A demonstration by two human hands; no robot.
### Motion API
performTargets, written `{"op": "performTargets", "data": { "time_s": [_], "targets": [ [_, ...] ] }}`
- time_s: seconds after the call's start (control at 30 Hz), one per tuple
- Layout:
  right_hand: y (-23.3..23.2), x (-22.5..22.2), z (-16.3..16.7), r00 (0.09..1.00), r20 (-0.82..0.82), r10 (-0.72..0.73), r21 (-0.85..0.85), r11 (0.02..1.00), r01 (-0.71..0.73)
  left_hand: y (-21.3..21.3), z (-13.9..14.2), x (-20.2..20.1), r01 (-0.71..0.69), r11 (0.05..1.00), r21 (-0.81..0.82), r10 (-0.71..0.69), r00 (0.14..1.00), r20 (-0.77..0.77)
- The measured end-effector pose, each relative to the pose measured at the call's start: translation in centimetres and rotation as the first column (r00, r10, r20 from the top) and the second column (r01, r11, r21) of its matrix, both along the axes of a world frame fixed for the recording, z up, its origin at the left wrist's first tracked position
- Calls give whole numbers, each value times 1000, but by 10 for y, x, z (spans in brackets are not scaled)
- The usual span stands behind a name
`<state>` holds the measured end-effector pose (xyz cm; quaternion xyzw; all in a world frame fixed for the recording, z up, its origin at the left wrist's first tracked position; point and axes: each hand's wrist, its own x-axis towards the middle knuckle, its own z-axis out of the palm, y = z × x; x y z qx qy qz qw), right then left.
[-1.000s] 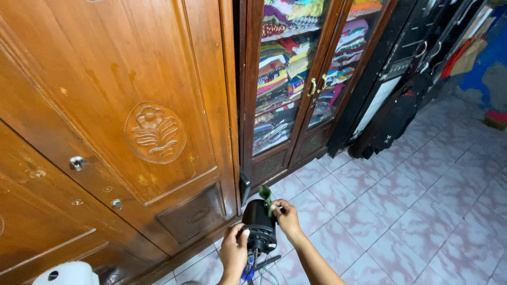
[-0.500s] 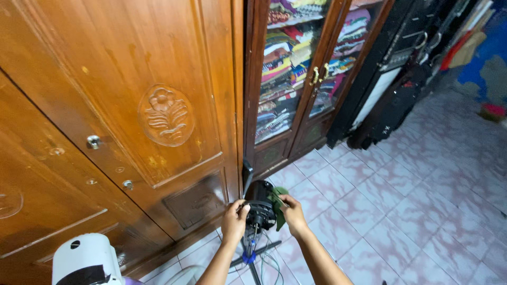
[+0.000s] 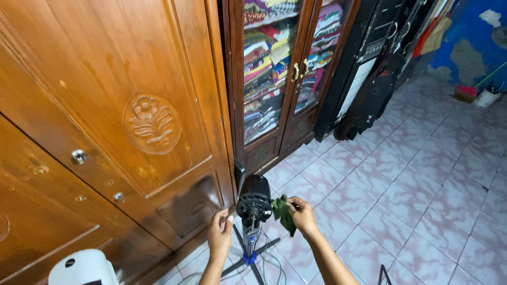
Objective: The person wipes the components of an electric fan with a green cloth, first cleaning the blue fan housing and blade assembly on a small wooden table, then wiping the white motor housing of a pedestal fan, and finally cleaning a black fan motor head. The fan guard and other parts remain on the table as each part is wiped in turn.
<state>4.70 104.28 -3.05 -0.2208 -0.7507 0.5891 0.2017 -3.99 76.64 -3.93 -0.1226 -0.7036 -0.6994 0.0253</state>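
Landmark: fan motor [image 3: 254, 199], a black drum-shaped housing on a thin stand [image 3: 250, 244], in front of the carved wooden wardrobe [image 3: 105, 105].
Far left of motor: white rounded housing [image 3: 84, 268] at the lower edge of the view, well apart from the motor.
Left hand [image 3: 220, 235]: just left of the motor and a little below it, fingers loosely curled and part open, fingertips close to the housing; whether they touch it I cannot tell.
Motor's place: just beside the wardrobe's corner post, over the pink tiled floor [image 3: 401, 200], between the two hands.
Motor's axis: long axis runs from the housing's rear, up near the wardrobe, to its round face, which tilts down toward the camera; the stand runs down from it to a blue collar [image 3: 248, 258] and spread legs.
Right hand [image 3: 302, 214]: just right of the motor, closed in a pinch on a dark green cloth [image 3: 282, 212] that hangs touching the housing's right side.
Change: a second ago both hands pressed against the housing with little cloth showing; now the left has dropped lower and the cloth is pulled out to the right.
Meaning: judged from that, wiping has moved round to the motor's right flank.
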Motion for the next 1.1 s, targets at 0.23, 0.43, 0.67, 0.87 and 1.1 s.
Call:
{"op": "performTargets", "data": {
  "time_s": [0.23,0.43,0.67,0.87,1.1],
  "targets": [
    [-77,-11,111,900,-206,384,163,920,-355,22,56,13,282,951,124,-291,955,56],
    [-106,-13,144,983,-61,173,401,906,-135,13,37,-19,-46,999,-23,46,999,11],
    [-86,-19,105,985,-66,160,608,789,-87,39,39,-74,111,927,-357,-132,991,-35],
    [-64,-17,94,964,40,261,498,832,-246,88,46,-95,269,877,-399,-284,959,23],
    [-65,-18,105,982,54,180,499,847,-183,77,5,-89,110,892,-439,-77,993,91]
  ]
}}
